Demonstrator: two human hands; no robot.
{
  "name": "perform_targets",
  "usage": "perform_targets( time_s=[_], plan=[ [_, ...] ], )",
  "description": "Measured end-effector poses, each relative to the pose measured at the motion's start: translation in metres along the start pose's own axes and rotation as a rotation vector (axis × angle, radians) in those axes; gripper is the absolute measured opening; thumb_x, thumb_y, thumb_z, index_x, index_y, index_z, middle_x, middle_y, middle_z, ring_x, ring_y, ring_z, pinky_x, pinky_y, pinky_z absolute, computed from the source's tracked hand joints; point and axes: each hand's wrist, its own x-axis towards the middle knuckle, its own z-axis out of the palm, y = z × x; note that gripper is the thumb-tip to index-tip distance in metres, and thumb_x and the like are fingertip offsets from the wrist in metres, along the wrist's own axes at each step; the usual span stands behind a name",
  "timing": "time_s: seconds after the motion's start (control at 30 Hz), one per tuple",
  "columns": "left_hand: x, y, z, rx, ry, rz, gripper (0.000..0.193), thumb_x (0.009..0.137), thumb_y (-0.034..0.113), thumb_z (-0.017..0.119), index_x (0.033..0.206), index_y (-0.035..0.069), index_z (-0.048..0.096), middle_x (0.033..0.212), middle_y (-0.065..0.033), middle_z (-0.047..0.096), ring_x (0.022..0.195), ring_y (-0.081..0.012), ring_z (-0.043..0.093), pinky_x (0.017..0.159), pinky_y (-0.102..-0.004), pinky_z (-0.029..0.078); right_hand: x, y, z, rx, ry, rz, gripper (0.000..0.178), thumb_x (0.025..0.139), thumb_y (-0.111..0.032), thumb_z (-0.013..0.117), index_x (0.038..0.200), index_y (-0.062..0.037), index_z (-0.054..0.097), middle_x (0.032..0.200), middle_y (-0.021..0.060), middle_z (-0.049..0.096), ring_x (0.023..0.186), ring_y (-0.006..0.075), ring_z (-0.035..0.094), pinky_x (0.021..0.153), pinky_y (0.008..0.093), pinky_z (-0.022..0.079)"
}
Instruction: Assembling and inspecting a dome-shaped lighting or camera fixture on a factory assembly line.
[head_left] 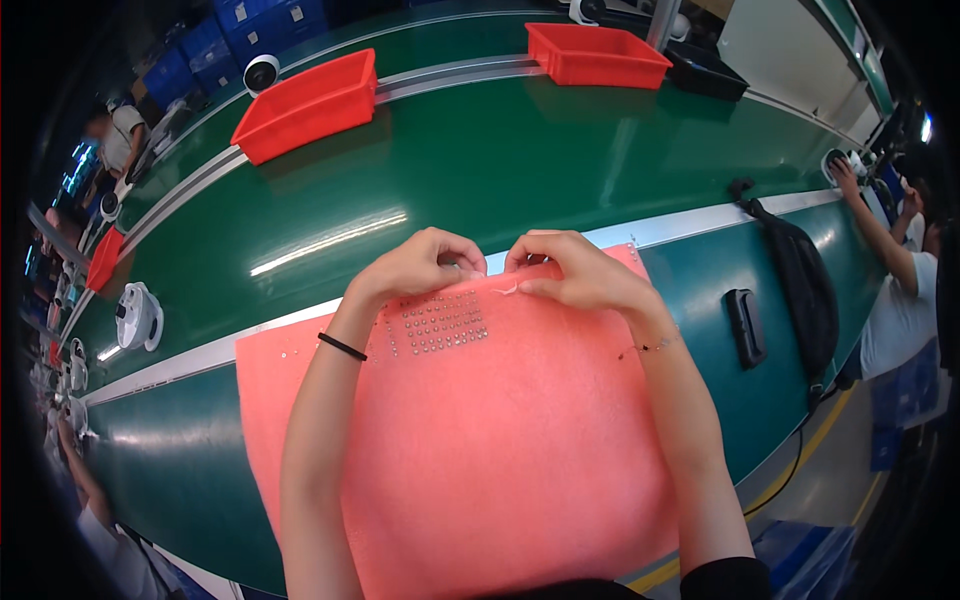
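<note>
A pink foam sheet (500,430) lies across the near side of the green bench and hangs toward me. My left hand (425,265) is closed at the sheet's far edge, its fingertips curled in; what they hold, if anything, is hidden. Just to its right, my right hand (575,272) pinches that edge, the thumb on top and the fingers beyond it. A thin whitish strip (506,290) lies on the foam beside the right thumb. Rows of small metallic round pieces (445,323) sit on the sheet, below my left hand.
Red bins (310,108) (598,56) and a black tray (705,72) stand along the far rail. A white rounded device (138,317) stands at left. On the right lie a black case (744,327) and a black bag (800,285). Other people work at both sides.
</note>
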Motion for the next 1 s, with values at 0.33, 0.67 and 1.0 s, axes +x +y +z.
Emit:
perform_targets(
  time_s=[0.33,0.67,1.0],
  plan=[
    [0.003,0.006,0.008,0.045,0.133,0.028,0.007,0.080,0.000,0.060,0.086,-0.001,0.062,0.078,-0.0053,0.062,0.074,-0.0144,0.057,0.072,-0.0292,0.047,-0.002,0.003,-0.003,0.031,-0.011,-0.033,0.022,0.076,-0.011,0.069,0.093,0.0013,0.060,0.088,0.0076,0.061,0.085,0.0163,0.054,0.080,0.0289,0.043],
    [-0.003,-0.005,0.001,-0.100,0.129,0.029,0.005,0.084,0.004,0.060,0.086,-0.001,0.061,0.079,-0.0038,0.062,0.076,-0.0110,0.056,0.072,-0.0263,0.046,0.000,-0.004,-0.004,0.055,-0.028,-0.014,0.023,0.076,-0.014,0.070,0.091,0.0003,0.059,0.086,0.0068,0.060,0.084,0.0157,0.054,0.078,0.0279,0.043],
    [-0.007,0.000,-0.001,-0.050,0.132,-0.005,0.005,0.087,0.005,0.059,0.085,0.000,0.060,0.081,-0.0009,0.060,0.077,-0.0085,0.056,0.073,-0.0230,0.046,0.001,0.002,-0.002,0.032,-0.012,-0.011,0.023,0.077,-0.012,0.069,0.094,0.0005,0.059,0.090,0.0077,0.060,0.086,0.0172,0.055,0.080,0.0285,0.044]
  ],
)
